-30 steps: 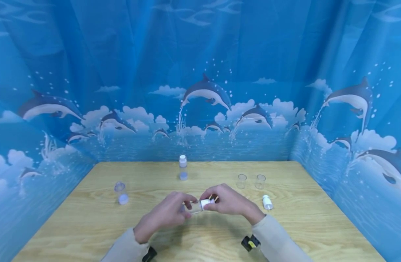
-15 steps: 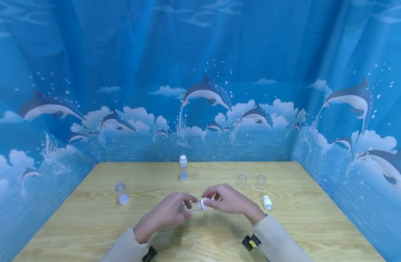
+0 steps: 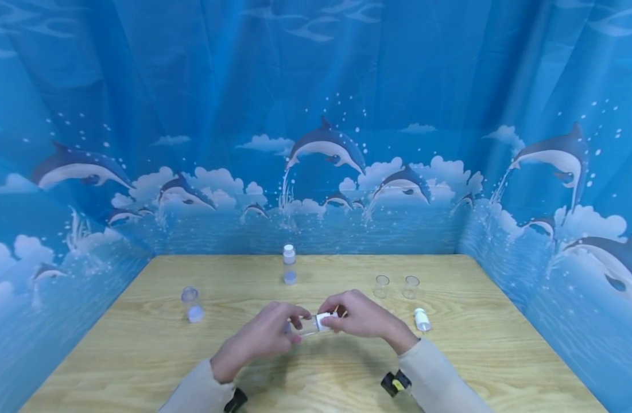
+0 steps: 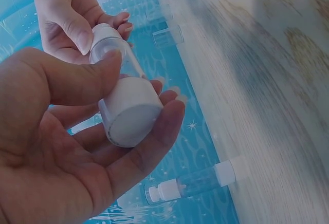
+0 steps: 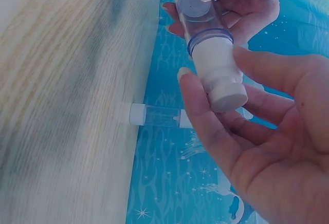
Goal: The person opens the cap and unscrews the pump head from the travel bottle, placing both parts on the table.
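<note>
Both hands hold a clear pump bottle lengthwise between them, tilted, over the middle of the table. My left hand grips its body near the white base, with the thumb on top and fingers underneath. At the other end, my right hand pinches the white pump head between thumb and fingers. In the right wrist view, the white head sits against the bottle's bluish rim, in line with the clear body.
At the back centre stands another pump bottle with a white top. A clear bottle without a pump head is at the left. Two clear caps stand back right, near a loose white pump head. A dolphin-print curtain surrounds the wooden table.
The right thumb and fingers have shifted slightly around the pump head, as in a small turn. My left hand keeps its grip and place. The things on the table stay put.
</note>
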Demonstrator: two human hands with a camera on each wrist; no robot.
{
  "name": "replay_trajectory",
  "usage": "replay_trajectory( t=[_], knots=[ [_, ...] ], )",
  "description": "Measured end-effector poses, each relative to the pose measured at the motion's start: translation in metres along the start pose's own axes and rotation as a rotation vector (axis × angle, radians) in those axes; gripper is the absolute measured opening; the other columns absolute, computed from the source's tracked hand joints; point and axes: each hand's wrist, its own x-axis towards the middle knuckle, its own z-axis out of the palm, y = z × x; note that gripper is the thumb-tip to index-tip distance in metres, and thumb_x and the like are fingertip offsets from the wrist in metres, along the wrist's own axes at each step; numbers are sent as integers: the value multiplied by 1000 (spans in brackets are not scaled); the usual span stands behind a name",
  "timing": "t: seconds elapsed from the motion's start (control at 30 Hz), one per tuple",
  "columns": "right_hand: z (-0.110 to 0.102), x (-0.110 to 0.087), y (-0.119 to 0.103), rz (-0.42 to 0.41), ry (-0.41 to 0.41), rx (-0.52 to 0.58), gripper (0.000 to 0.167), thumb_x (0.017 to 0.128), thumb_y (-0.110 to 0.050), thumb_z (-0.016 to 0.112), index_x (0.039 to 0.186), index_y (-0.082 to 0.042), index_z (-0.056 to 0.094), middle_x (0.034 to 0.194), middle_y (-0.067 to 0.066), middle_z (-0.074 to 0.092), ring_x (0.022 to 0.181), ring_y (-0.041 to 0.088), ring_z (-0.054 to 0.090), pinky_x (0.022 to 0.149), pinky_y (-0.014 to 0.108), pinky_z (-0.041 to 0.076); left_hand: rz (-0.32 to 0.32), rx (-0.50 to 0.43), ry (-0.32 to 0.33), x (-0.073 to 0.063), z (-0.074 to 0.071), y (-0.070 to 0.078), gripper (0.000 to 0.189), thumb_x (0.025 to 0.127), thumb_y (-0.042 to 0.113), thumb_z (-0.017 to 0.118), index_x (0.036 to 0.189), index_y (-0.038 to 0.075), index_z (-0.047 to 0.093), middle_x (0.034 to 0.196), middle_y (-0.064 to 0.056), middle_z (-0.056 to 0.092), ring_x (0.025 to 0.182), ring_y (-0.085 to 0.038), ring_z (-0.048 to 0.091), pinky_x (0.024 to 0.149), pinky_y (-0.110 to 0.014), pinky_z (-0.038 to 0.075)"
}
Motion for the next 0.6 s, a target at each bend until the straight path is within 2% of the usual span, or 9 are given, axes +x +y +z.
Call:
replay_trajectory(
  t=[0.23,0.6],
  knots=[
    [1,1,-2,14,26,-18,23,92,-13,75,114,-6,75,106,6,76,89,7,68,79,16,58,7,0,11,1,0,0,46,81,-3,78,126,6,71,99,-7,78,84,-12,69,68,-20,58],
    [2,1,-4,20,61,-8,25,85,-4,80,110,-7,76,105,4,72,91,10,65,79,18,59,8,-6,23,0,1,0,47,81,-4,78,126,4,70,97,-6,77,80,-10,67,65,-18,56]
  ],
)
